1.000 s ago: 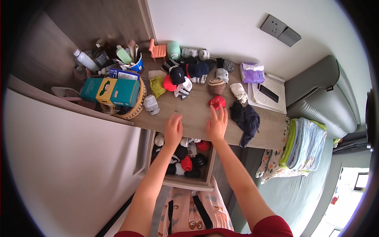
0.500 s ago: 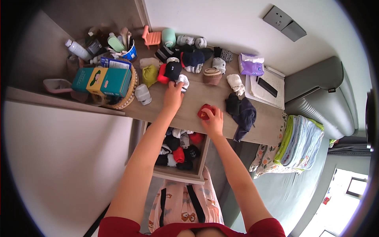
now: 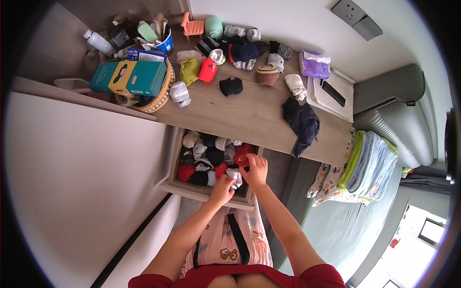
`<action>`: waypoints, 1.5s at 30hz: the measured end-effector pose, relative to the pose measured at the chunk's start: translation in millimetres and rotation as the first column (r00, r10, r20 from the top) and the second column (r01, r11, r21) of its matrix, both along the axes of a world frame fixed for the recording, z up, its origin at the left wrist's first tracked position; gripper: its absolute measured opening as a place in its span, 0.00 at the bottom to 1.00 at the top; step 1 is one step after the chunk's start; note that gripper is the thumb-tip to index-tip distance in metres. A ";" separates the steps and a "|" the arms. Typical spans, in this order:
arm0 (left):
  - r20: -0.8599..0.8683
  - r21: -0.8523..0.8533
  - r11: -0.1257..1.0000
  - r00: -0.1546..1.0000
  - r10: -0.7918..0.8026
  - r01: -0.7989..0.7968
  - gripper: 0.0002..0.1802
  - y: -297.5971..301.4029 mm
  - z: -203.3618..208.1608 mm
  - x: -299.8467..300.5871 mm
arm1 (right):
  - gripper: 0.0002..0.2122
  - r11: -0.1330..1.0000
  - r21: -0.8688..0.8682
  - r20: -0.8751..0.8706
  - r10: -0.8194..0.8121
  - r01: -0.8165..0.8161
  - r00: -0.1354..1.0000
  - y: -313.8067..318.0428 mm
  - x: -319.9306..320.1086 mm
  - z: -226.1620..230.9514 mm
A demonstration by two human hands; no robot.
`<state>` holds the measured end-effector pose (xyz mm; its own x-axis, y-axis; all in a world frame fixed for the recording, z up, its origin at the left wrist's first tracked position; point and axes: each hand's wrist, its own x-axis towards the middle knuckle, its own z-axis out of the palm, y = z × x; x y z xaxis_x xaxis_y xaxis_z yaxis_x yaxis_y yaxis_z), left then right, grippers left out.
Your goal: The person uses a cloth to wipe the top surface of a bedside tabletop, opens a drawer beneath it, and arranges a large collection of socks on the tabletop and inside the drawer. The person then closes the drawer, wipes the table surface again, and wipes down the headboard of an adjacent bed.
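An open drawer (image 3: pixel 211 196) below the tabletop holds several rolled socks in black, white, grey and red. Over its near right corner my left hand (image 3: pixel 222 191) pinches a white rolled sock (image 3: pixel 234 176). Just beside it, my right hand (image 3: pixel 256 171) has its fingers closed on a red rolled sock (image 3: pixel 242 159) at the drawer's right side. On the tabletop (image 3: pixel 201 113) lie a black rolled sock (image 3: pixel 231 86), a bright red one (image 3: pixel 208 70), a yellow-green one (image 3: pixel 189 71) and a brown striped one (image 3: pixel 267 75). A grey-white rolled sock (image 3: pixel 180 93) lies farther left.
A round basket (image 3: pixel 165 96) with a teal box (image 3: pixel 128 77) stands at the left. A dark loose cloth (image 3: pixel 305 129) lies near the table's right edge, by a notebook and a black phone (image 3: pixel 333 93). Folded towels (image 3: pixel 370 165) are stacked at the right.
Both hands have come down from the tabletop to the drawer, the left with the white sock, the right with the red one. The black sock now lies alone on the table.
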<state>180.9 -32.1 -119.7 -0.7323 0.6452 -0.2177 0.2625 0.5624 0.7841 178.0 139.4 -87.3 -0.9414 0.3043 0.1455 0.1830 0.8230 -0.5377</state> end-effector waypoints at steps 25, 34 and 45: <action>0.409 -0.084 0.912 0.849 -0.336 0.401 0.18 57.1 25.0 -83.1 | 0.11 0.989 -0.124 -0.037 0.072 -0.076 0.997 57.8 -44.2 24.0; -0.715 0.128 0.991 0.688 0.125 -0.047 0.20 114.5 85.4 -241.1 | 0.24 0.841 0.337 -0.256 -0.352 0.424 0.900 186.8 -155.6 30.4; -0.271 0.217 0.954 0.926 0.261 -0.205 0.23 101.7 59.5 -239.2 | 0.18 0.923 -0.275 -0.279 -0.345 0.270 0.896 140.8 -138.9 90.6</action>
<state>-58.4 69.6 -60.2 -0.8797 0.4561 0.1350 0.3752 0.4911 0.7861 39.2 280.1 3.3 -0.7102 0.6309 0.3124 0.1971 0.6041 -0.7721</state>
